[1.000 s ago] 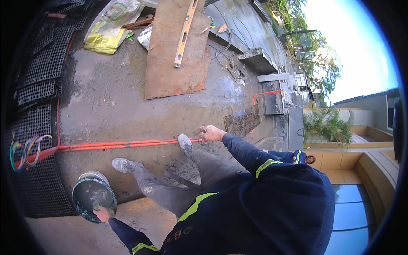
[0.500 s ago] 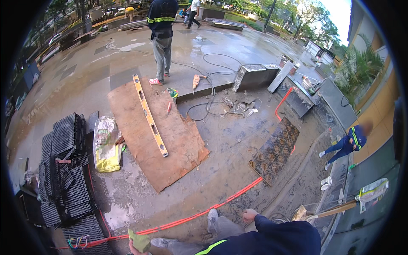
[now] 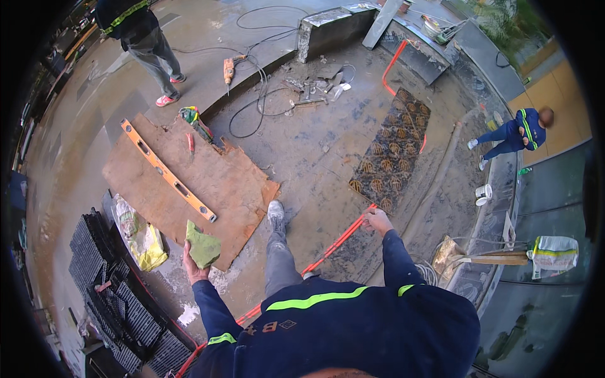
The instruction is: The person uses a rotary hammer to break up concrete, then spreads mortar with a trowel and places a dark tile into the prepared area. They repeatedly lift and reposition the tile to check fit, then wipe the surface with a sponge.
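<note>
A flat green sponge-like piece [image 3: 204, 245] with uneven edges is gripped at its left side by my left hand [image 3: 193, 267]. It is held up in front of the brown wooden sheet [image 3: 242, 183], where a long orange spirit level [image 3: 169, 171] and a small red-handled tool [image 3: 191, 143] rest. My right hand [image 3: 378, 222] hangs over the muddy ground with its fingers curled in, and I see nothing in them. Closest to it are the orange-red pipes [image 3: 343, 238] and a dark patterned panel [image 3: 392, 151] lying flat.
Black plastic grids [image 3: 123, 302] are piled at the left, beside a white-and-yellow sack [image 3: 144, 242]. Beyond a raised edge lie a power drill [image 3: 229, 70] and looped cable; rubble [image 3: 315, 87] sits below. One person [image 3: 148, 53] stands far left, another [image 3: 526, 131] at the right wall.
My view has turned and moved forward. My left hand has risen with the green piece, from the lower edge to beside the wooden sheet. My right hand now reaches farther ahead, near the pipes.
</note>
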A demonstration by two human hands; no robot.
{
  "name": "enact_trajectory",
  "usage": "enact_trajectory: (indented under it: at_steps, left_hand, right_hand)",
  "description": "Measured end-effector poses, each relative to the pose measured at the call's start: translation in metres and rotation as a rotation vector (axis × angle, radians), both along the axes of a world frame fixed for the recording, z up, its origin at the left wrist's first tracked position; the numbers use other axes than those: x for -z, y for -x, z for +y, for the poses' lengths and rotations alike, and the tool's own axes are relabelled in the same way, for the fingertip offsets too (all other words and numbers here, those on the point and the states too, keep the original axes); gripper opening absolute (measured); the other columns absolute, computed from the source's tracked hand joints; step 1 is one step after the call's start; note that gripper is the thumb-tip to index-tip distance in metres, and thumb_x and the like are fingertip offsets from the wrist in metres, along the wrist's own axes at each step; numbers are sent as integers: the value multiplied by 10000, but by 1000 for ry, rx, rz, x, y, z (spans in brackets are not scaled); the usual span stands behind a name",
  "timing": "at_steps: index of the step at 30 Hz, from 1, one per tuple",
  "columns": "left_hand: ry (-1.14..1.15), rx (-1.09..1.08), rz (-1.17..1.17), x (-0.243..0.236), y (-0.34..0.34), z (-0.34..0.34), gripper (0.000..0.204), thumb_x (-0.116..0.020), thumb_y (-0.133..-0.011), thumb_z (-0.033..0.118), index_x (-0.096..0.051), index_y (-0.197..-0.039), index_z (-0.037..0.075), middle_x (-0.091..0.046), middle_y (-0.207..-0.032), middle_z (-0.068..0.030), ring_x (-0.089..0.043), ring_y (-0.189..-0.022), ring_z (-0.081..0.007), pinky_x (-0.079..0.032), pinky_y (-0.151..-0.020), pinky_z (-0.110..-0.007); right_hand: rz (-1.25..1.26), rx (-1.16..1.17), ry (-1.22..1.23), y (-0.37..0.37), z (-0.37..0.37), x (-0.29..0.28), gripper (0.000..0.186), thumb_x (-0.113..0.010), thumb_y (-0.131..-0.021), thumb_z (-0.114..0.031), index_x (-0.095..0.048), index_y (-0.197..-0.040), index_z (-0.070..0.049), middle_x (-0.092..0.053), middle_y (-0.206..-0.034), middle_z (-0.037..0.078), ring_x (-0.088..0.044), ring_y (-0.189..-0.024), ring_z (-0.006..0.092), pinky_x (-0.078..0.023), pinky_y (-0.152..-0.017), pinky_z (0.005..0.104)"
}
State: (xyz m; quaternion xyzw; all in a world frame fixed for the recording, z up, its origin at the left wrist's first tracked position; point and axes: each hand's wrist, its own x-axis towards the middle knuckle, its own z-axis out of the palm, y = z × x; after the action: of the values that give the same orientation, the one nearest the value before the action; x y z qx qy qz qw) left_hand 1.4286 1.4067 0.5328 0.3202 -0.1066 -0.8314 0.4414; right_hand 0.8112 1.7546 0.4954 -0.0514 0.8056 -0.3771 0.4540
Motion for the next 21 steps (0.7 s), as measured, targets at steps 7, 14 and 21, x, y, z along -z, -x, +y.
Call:
enact_trajectory:
  at_steps: [7,14,21]
  left_hand:
    - [-72,230,62,36,210,-209,676,-673,-1051,356,-455,-1645,116,-587,-1573,-162,-608,-1397,-373,-487,-1184,-580]
    - [-35,518,80,-1,471,-400,714,-651,-1048,389,-429,-1649,75,-542,-1619,-166,-561,-1433,-442,-460,-1205,-600]
    - [-68,683,142,27,735,-568,741,-650,-1043,424,-413,-1660,89,-541,-1615,-164,-566,-1425,-451,-455,-1197,-627]
  right_hand:
    - [18,202,-197,100,-54,-12,327,-620,-999,-167,-685,-1302,-62,-774,-1003,71,-753,-758,190,-624,-635,372]
    - [-223,613,-446,74,-9,27,288,-561,-1042,-187,-665,-1270,-44,-743,-1066,113,-759,-862,259,-644,-746,478]
    - [-527,570,-476,161,-137,140,238,-573,-1057,-186,-680,-1217,-45,-758,-1039,126,-761,-847,292,-652,-771,505]
